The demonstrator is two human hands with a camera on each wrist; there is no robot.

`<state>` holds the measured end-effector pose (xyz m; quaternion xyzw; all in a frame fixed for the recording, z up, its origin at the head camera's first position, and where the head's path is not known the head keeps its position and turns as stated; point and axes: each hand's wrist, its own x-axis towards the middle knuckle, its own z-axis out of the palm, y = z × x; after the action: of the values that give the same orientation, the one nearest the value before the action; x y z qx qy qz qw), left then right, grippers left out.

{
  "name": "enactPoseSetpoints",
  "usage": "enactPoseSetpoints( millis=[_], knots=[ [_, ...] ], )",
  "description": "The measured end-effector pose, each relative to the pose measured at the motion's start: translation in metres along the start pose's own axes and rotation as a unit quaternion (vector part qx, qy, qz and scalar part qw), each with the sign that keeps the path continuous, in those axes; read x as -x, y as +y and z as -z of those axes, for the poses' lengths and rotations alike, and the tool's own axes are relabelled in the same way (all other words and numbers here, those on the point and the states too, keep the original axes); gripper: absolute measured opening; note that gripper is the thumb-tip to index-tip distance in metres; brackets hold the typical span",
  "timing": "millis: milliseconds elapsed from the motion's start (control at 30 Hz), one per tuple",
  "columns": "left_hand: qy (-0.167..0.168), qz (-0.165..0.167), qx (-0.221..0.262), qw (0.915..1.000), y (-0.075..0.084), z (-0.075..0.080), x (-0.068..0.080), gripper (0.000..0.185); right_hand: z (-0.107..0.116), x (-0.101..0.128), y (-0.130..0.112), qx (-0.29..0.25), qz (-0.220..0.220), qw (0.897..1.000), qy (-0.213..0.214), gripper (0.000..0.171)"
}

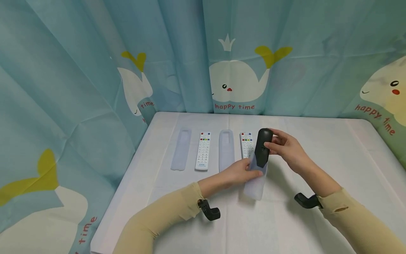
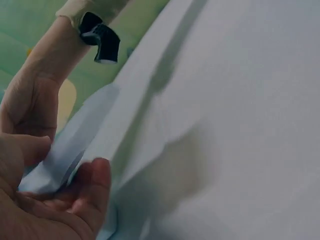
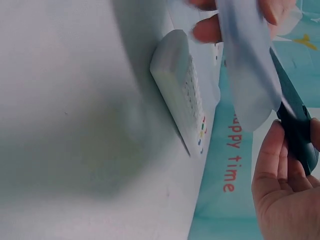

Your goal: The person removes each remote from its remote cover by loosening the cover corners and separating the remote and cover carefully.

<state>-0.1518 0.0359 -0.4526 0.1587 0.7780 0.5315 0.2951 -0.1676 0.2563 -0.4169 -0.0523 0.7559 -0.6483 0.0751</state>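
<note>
My right hand grips the upper part of a black remote control, tilted over the table's right-centre. Its lower end overlaps a translucent soft remote cover. Below it, my left hand pinches that cover between thumb and fingers. The right wrist view shows the black remote close behind the cover's end. In the left wrist view the cover passes between the left thumb and fingers. A white remote lies just behind the hands, its lower part hidden.
Left of the hands, a flat translucent cover, another white remote and a second cover lie in a row on the white-covered table. A blue curtain with whale prints hangs along the back and left edges.
</note>
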Motion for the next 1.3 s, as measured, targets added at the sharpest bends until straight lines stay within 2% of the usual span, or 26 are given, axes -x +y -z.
enactPoseSetpoints(
  millis=[167,333,533,800,967,1167,1300],
  knots=[
    [0.011,0.006,0.011,0.9999,0.0006,0.0054,-0.0008,0.029,0.0012,0.0026,-0.0014,-0.003,0.005,1.0,-0.003,0.07],
    [0.028,-0.002,0.04,0.9988,0.0006,0.0048,-0.0025,0.038,-0.0001,0.0049,-0.0007,-0.015,-0.008,1.0,-0.012,0.065],
    [0.02,0.0,0.068,0.9975,-0.0009,0.0026,-0.0014,0.041,0.0001,0.0039,0.0002,0.015,-0.027,0.999,-0.027,0.072],
    [0.01,0.002,0.062,0.998,0.0004,0.0023,0.0029,0.042,0.004,0.0008,0.0004,0.027,-0.02,0.999,-0.017,0.072],
    [0.008,0.007,0.071,0.9974,0.0002,0.0009,0.0024,0.046,0.0062,-0.0008,0.0011,0.005,-0.014,1.0,0.001,0.073],
    [0.016,0.001,0.077,0.9969,-0.0008,-0.0017,0.0022,0.044,0.0059,0.0014,-0.0002,-0.039,-0.025,0.999,-0.019,0.063],
    [0.021,-0.002,0.083,0.9963,-0.0019,-0.0027,0.0028,0.039,0.0057,0.0024,-0.0004,-0.043,-0.037,0.998,-0.033,0.054]
  ],
)
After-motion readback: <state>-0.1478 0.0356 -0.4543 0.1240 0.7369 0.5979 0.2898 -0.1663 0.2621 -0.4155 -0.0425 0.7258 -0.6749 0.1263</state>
